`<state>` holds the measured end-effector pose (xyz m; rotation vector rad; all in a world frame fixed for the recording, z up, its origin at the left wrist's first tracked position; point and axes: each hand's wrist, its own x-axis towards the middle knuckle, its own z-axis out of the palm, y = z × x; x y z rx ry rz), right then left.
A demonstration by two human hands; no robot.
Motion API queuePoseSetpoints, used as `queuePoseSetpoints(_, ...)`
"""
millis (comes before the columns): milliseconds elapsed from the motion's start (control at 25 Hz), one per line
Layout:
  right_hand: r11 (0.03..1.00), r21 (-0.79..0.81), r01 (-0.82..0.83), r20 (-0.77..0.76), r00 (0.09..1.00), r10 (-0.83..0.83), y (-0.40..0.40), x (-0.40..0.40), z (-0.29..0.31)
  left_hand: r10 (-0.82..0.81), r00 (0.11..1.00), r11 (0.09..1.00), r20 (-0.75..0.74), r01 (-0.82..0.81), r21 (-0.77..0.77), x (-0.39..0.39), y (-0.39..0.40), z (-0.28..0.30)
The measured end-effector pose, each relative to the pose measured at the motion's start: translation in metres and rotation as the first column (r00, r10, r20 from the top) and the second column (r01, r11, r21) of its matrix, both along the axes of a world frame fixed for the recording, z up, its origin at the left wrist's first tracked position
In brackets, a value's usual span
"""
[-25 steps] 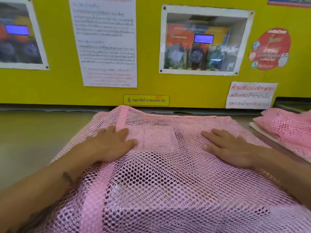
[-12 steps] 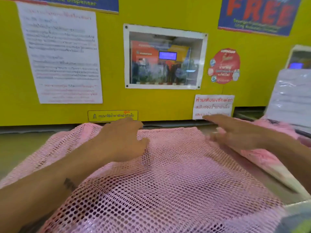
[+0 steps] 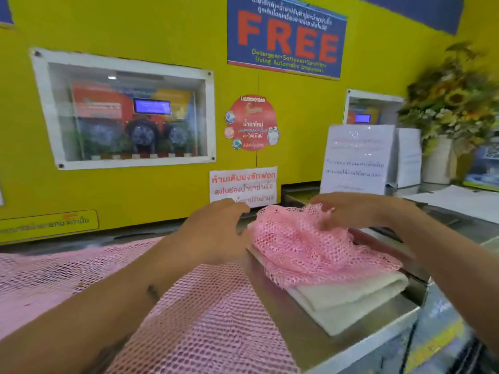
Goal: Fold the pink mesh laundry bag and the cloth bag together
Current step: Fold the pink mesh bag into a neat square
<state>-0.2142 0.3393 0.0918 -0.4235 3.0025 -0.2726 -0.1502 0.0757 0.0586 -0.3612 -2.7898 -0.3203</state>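
Left hand (image 3: 216, 233): open, fingers curved and spread, held just left of the crumpled mesh bag; contact with it cannot be told. Right hand (image 3: 348, 211): blurred, fingers spread and bent down onto the far top of the same bundle, touching the netting; whether it grips cannot be told. Mesh bag (image 3: 305, 244): pink open netting, bunched into a loose heap, lying on top of the cloth bag near the counter's right end. Cloth bag (image 3: 348, 298): off-white, folded flat in layers, resting on the counter (image 3: 305, 338), its near corner close to the front edge, its far part covered by the netting. Second mesh (image 3: 205, 319): pink netting spread flat over the left and middle of the counter, reaching the front edge, passing under the left forearm. Counter: bare grey metal, visible between the two pink items and along the right front corner. Wall (image 3: 162, 28): yellow, behind the counter's far edge. Window (image 3: 127, 114): white-framed, set in the wall at left, showing pumps and a blue screen. Poster (image 3: 286, 36): blue, word "FREE" in red. Notice (image 3: 243, 186): white, red script, behind the left fingertips. Flowers (image 3: 453, 95): yellow, at the far right corner.
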Motion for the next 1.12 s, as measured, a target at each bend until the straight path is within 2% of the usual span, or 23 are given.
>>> queuePoseSetpoints(80,0.999,0.035,-0.037,0.070,0.997,0.035,0.006,-0.004,-0.009,-0.036,0.997,0.999,0.073,0.037,-0.008,-0.021,0.025,-0.011)
queuePoseSetpoints(200,0.972,0.162,-0.173,-0.025,0.984,0.179,0.006,-0.010,-0.022,-0.070,0.987,0.996,0.145,0.079,-0.052,-0.041,0.052,-0.027)
queuePoseSetpoints(320,0.962,0.094,-0.255,-0.145,0.953,0.267,0.010,-0.023,-0.018,-0.028,0.999,1.000,-0.031,0.028,-0.010,-0.049,0.050,-0.024)
queuePoseSetpoints(400,0.963,-0.077,-0.258,-0.290,0.930,0.226,0.018,-0.037,-0.005,0.018,0.978,0.996,-0.206,0.001,0.092,-0.047,0.029,-0.009)
queuePoseSetpoints(520,0.891,-0.350,-0.288,-0.449,0.886,0.110,0.015,-0.051,0.013,0.114,0.900,0.989,-0.421,-0.061,0.138,-0.036,-0.023,0.020)
queuePoseSetpoints(600,0.876,-0.352,-0.329,-0.456,0.878,0.147,0.001,-0.056,0.016,0.174,0.871,0.980,-0.459,-0.107,0.167,-0.023,-0.051,0.025)
queuePoseSetpoints(640,0.889,-0.309,-0.337,-0.442,0.879,0.179,-0.006,-0.059,0.014,0.161,0.912,0.969,-0.377,-0.072,0.238,-0.015,-0.063,0.025)
queuePoseSetpoints(680,0.909,-0.264,-0.323,-0.417,0.888,0.195,-0.011,-0.062,0.012,0.063,0.981,0.921,-0.186,0.015,0.388,-0.003,-0.070,0.026)
queuePoseSetpoints(720,0.930,-0.228,-0.288,-0.383,0.905,0.186,-0.016,-0.066,0.010,-0.098,0.995,0.809,0.014,0.072,0.584,0.007,-0.075,0.028)
queuePoseSetpoints(760,0.952,-0.194,-0.235,-0.345,0.925,0.158,-0.020,-0.070,0.008,-0.191,0.974,0.698,0.122,0.048,0.714,0.014,-0.082,0.027)
queuePoseSetpoints(800,0.969,-0.160,-0.190,-0.312,0.941,0.133,-0.025,-0.073,0.006,-0.201,0.967,0.660,0.156,0.016,0.751,0.018,-0.090,0.025)
queuePoseSetpoints(840,0.976,-0.140,-0.168,-0.287,0.950,0.123,-0.031,-0.075,0.005,-0.132,0.981,0.678,0.145,-0.017,0.735,0.017,-0.095,0.021)
queuePoseSetpoints(880,0.972,-0.162,-0.172,-0.273,0.954,0.124,-0.039,-0.074,0.004,0.000,0.993,0.753,0.117,-0.077,0.653,0.011,-0.099,0.016)
queuePoseSetpoints(960,0.928,-0.304,-0.216,-0.252,0.957,0.140,-0.060,-0.066,0.001,0.250,0.963,0.895,0.102,-0.270,0.355,-0.001,-0.098,0.005)
queuePoseSetpoints(1040,0.903,-0.352,-0.246,-0.212,0.961,0.179,-0.083,-0.057,-0.006,0.302,0.916,0.928,0.263,-0.346,0.139,-0.010,-0.089,-0.009)
queuePoseSetpoints(1120,0.936,-0.235,-0.262,-0.108,0.964,0.243,-0.104,-0.049,-0.018,0.271,0.883,0.949,0.383,-0.313,0.050,-0.014,-0.074,-0.020)
